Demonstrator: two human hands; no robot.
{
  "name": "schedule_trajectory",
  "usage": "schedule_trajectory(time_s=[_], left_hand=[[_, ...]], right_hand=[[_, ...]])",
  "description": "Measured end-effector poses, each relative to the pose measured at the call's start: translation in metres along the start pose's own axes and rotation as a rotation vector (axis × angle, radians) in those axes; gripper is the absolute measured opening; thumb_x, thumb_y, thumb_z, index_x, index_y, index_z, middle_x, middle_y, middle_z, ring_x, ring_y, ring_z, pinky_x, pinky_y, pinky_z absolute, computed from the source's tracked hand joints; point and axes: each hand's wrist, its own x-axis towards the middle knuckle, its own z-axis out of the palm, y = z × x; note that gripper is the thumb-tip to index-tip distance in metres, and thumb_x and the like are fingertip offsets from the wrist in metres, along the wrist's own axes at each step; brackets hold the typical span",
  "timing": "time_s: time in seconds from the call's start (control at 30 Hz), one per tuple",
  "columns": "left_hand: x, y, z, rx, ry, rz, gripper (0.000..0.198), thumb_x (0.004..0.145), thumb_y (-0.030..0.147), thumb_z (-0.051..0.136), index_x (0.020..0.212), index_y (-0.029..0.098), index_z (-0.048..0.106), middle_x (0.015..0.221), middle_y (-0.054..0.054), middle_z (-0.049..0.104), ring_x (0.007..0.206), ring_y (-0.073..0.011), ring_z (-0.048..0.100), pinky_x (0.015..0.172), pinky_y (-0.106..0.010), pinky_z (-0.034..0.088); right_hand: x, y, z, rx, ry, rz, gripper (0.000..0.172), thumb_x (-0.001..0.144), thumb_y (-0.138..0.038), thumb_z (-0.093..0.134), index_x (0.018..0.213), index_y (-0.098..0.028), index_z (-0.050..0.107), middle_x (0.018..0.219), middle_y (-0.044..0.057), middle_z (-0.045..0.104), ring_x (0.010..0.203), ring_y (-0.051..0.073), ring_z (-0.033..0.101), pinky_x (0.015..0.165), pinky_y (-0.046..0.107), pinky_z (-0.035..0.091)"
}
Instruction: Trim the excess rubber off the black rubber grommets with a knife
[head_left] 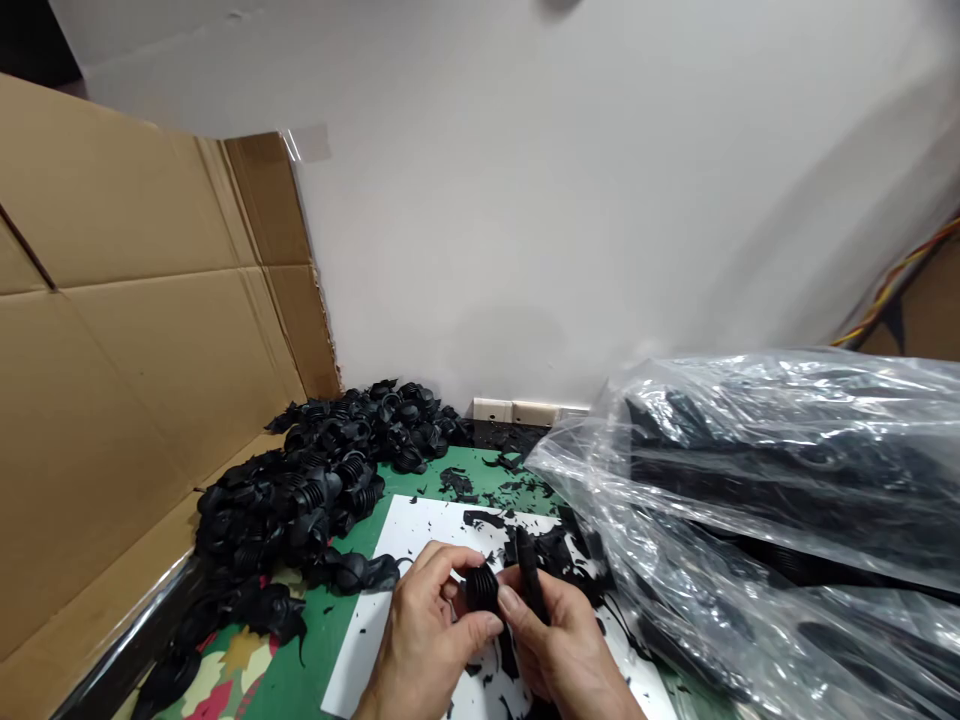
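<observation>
Pinching at lower centre: ribbed boot (482, 588) closed on by left hand (427, 640), dark tool (529, 578) clasped in right hand (568, 652); thumb nick risked if tool slipped.

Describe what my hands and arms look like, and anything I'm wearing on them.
Both are bare: the left hand and the right hand wear no gloves, and no ring, watch or strap shows. The wrists run out of the bottom of the picture with no sleeve or cuff in view. The visible nails are short and unpainted.
</observation>
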Motion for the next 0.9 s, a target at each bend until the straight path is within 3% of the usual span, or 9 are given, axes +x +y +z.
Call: schedule_trajectory(time_s=[0.17,0.27,0.47,0.67,0.9], left_hand=[[0.003,0.002,-0.004,-0.089,-0.023,-0.062,0.038,0.056,0.005,0.069,0.090,0.022,0.069,0.084,0.002,0.059,0.063,-0.0126,0.048,0.052,-0.021,0.037],[0.002,0.006,-0.005,-0.044,-0.056,-0.012,0.042,0.058,0.005,0.069,0.095,0.025,0.071,0.091,0.000,0.059,0.062,-0.0123,0.049,0.052,-0.022,0.037],[0.002,0.007,-0.004,0.020,-0.051,0.074,0.027,0.063,0.008,0.068,0.084,0.024,0.076,0.081,-0.001,0.059,0.063,-0.0137,0.050,0.055,-0.022,0.039],[0.005,0.009,-0.005,-0.246,0.021,-0.091,0.026,0.048,0.008,0.075,0.071,0.019,0.076,0.072,0.001,0.062,0.051,-0.0090,0.045,0.048,-0.020,0.038],[0.007,0.012,-0.004,-0.348,0.071,-0.251,0.023,0.043,0.009,0.071,0.065,0.014,0.072,0.044,0.007,0.048,0.042,-0.0064,0.038,0.040,-0.017,0.029]], right_hand=[[-0.001,0.001,-0.001,0.053,0.017,0.113,0.051,0.057,-0.063,0.072,0.068,-0.016,0.058,0.037,-0.014,0.026,0.032,0.002,0.016,0.034,0.019,0.016],[0.004,0.007,-0.002,0.034,0.041,0.149,0.056,0.051,-0.071,0.069,0.061,-0.017,0.054,0.032,-0.014,0.024,0.029,0.001,0.013,0.032,0.019,0.013],[0.007,0.012,-0.002,-0.005,0.032,0.104,0.054,0.052,-0.067,0.072,0.064,-0.016,0.057,0.034,-0.013,0.027,0.030,0.003,0.020,0.035,0.020,0.018],[0.003,0.006,-0.001,-0.011,0.025,0.063,0.042,0.054,-0.052,0.077,0.064,-0.018,0.054,0.039,-0.012,0.030,0.034,0.004,0.024,0.038,0.020,0.021],[0.004,0.003,0.001,0.010,0.072,0.155,0.039,0.052,-0.047,0.076,0.061,-0.019,0.050,0.037,-0.012,0.032,0.033,0.004,0.024,0.037,0.019,0.020]])
